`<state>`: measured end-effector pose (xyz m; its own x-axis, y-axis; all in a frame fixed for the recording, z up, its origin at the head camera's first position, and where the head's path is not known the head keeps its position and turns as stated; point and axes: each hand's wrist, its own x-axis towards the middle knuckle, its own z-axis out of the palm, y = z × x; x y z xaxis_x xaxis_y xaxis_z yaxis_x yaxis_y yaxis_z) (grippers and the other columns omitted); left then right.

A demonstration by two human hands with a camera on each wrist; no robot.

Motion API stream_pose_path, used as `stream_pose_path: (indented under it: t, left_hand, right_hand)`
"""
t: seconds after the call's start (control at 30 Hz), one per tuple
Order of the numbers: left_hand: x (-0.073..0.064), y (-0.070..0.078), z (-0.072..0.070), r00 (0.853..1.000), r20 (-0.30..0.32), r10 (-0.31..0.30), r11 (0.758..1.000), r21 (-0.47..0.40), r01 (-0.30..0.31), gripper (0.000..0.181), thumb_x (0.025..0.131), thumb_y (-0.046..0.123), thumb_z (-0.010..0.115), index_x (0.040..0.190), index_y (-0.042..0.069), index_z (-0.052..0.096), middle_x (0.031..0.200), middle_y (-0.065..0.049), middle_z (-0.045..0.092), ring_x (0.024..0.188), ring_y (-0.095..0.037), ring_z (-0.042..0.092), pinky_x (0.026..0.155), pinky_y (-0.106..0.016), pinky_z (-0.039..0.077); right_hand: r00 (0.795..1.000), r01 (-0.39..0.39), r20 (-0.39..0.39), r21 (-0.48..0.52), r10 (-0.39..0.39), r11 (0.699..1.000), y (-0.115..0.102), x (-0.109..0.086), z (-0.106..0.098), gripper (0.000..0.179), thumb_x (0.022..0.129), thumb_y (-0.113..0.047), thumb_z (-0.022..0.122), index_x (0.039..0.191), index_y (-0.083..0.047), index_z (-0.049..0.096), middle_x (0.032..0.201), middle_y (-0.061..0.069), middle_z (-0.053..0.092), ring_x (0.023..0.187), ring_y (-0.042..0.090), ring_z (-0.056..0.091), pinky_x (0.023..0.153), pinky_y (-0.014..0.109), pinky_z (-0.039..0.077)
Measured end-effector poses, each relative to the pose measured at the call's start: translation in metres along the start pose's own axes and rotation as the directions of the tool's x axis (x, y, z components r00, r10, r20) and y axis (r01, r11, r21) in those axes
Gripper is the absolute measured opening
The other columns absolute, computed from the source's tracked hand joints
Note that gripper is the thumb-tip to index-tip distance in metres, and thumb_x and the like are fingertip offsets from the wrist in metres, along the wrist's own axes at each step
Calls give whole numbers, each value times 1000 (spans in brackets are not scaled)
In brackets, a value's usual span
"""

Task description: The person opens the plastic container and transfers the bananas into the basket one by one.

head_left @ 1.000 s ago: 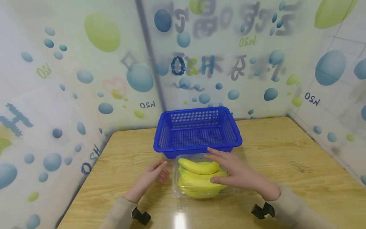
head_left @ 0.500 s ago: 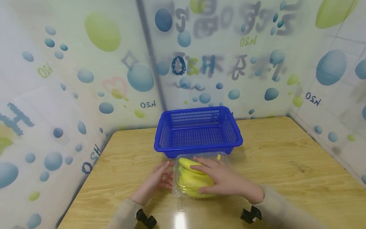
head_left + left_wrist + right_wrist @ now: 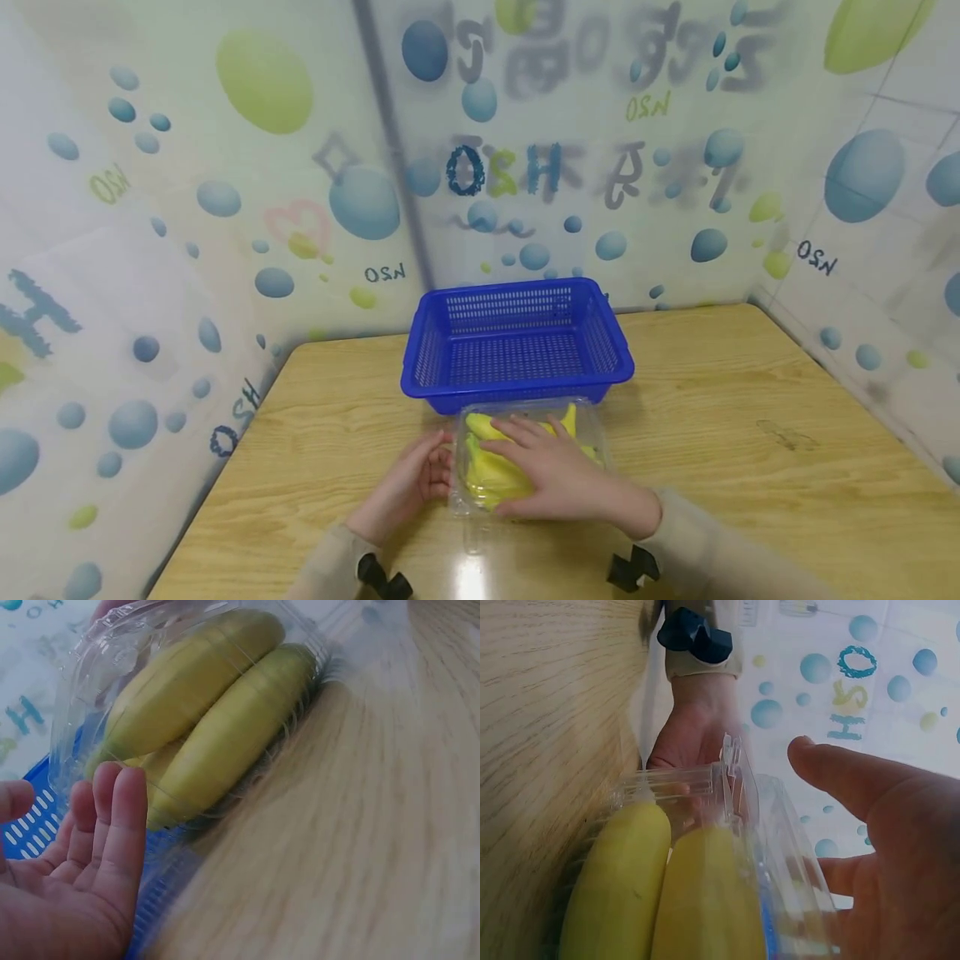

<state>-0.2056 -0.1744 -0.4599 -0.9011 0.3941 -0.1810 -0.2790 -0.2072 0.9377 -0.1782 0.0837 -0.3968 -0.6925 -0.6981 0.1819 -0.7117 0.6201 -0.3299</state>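
A clear plastic clamshell box (image 3: 461, 502) of bananas (image 3: 491, 477) rests on the wooden table, right in front of the blue basket. Over its lid my right hand (image 3: 558, 479) lies with fingers spread; in the right wrist view this hand (image 3: 900, 862) is beside the lid, thumb stretched out. At the box's left end is my left hand (image 3: 411, 483), fingertips right at the plastic wall. The left wrist view shows that hand (image 3: 82, 877) with fingers loosely bent and nothing gripped, below the plump bananas (image 3: 232, 742). My right hand hides part of the fruit in the head view.
Behind the box stands a blue perforated basket (image 3: 517, 390), near the back wall. The wooden table (image 3: 720, 417) extends to both sides. Walls printed with blue and green bubbles (image 3: 365, 204) border it at the left, back and right.
My right hand has moved left, from the box's right side to over the middle of the lid. My left hand has come slightly right, up to the box's left end.
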Motion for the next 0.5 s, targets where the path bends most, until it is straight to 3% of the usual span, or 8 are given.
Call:
stream_pose_path:
  t: [0.3, 0.5]
  left_hand:
    - [1, -5, -4, 998, 67, 18, 999, -36, -15, 15, 101, 13, 39, 112, 11, 50, 79, 3, 59, 68, -9, 59, 64, -24, 52]
    - [3, -7, -10, 988, 149, 33, 998, -49, -26, 16, 99, 6, 40, 114, 11, 47, 85, 1, 63, 75, -10, 62, 69, -26, 52]
  right_hand:
    - [999, -41, 30, -78, 43, 996, -7, 5, 6, 85, 77, -62, 68, 147, -24, 40, 156, 6, 27, 141, 34, 24, 105, 70, 13]
    - [998, -51, 41, -121, 56, 991, -10, 6, 6, 87, 75, -61, 71, 147, -25, 39, 155, 6, 29, 141, 34, 25, 104, 70, 15]
